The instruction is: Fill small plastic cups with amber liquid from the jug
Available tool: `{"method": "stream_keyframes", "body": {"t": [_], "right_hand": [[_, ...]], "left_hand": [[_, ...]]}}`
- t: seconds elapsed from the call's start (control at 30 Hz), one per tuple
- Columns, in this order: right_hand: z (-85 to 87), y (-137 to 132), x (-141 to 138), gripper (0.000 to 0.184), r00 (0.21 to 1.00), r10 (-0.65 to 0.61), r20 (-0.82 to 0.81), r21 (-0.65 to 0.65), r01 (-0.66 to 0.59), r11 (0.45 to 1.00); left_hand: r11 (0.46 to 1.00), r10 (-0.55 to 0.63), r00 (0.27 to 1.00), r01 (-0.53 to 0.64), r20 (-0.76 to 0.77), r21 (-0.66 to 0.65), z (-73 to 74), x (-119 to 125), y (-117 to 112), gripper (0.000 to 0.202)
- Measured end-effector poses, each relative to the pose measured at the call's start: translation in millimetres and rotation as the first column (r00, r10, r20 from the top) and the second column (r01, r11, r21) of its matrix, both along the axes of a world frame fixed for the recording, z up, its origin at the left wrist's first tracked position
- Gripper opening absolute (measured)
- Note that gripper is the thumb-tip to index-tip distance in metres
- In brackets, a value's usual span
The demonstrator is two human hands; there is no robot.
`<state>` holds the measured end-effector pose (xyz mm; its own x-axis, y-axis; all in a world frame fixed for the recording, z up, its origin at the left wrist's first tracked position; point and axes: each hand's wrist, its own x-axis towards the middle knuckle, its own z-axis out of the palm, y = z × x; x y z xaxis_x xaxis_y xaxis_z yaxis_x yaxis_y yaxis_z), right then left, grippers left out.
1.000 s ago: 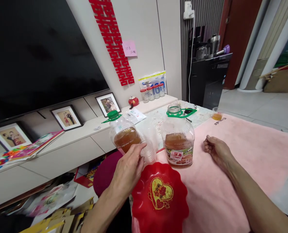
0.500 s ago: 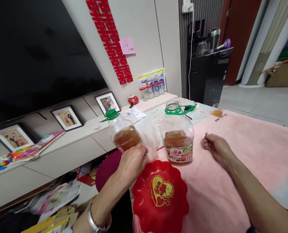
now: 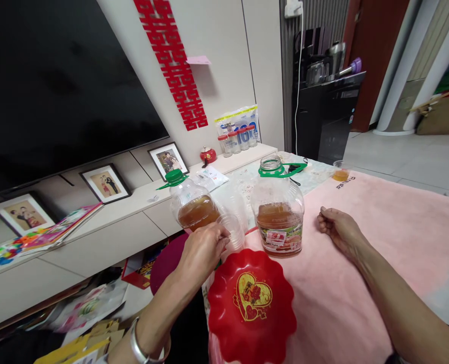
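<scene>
My left hand (image 3: 205, 247) is closed at the rim of a clear plastic cup (image 3: 230, 227), the nearest in a stack lying on its side. Behind it stands a capped clear jug (image 3: 197, 208) of brown liquid. A second jug (image 3: 279, 217), uncapped with a green handle at its neck, stands right of the cups and is partly filled with brown liquid. In front lies a red scalloped plate (image 3: 252, 328) with a gold heart print. My right hand (image 3: 337, 230) rests with curled fingers on the pink cloth (image 3: 398, 222), apart from the jug, holding nothing visible.
A small cup with amber liquid (image 3: 340, 174) stands at the cloth's far edge. Along the wall, a low cabinet (image 3: 118, 230) carries framed photos, red-lidded jars (image 3: 237, 142) and a red pot (image 3: 208, 155). A maroon stool (image 3: 167, 260) is left of the table.
My left fingers have shifted slightly down and left at the cup rim. The pink note on the wall has flipped upward. My right hand stays in place.
</scene>
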<state>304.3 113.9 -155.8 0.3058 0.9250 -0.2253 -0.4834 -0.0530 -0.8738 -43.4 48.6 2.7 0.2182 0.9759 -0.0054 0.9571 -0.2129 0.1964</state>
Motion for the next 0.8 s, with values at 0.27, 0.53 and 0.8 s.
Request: {"method": "stream_keyframes", "body": {"t": [0.27,0.53,0.8], "right_hand": [[0.2,0.1,-0.6,0.026,1.000,0.004,0.009,-0.003,-0.004,1.000],[3.2,-1.5,-1.4,0.025,1.000,0.008,0.029,0.008,-0.008,1.000],[8.5,-4.3,-2.6,0.024,0.999,0.004,0.052,0.055,-0.007,0.998]], "left_hand": [[0.995,-0.024,0.997,0.017,0.067,0.098,9.8,-1.1,-5.2,0.015],[0.930,-0.153,0.979,0.097,0.133,0.353,26.6,-7.9,-26.8,0.012],[0.901,-0.325,0.924,0.238,0.203,0.363,0.5,-6.3,-79.0,0.015]]}}
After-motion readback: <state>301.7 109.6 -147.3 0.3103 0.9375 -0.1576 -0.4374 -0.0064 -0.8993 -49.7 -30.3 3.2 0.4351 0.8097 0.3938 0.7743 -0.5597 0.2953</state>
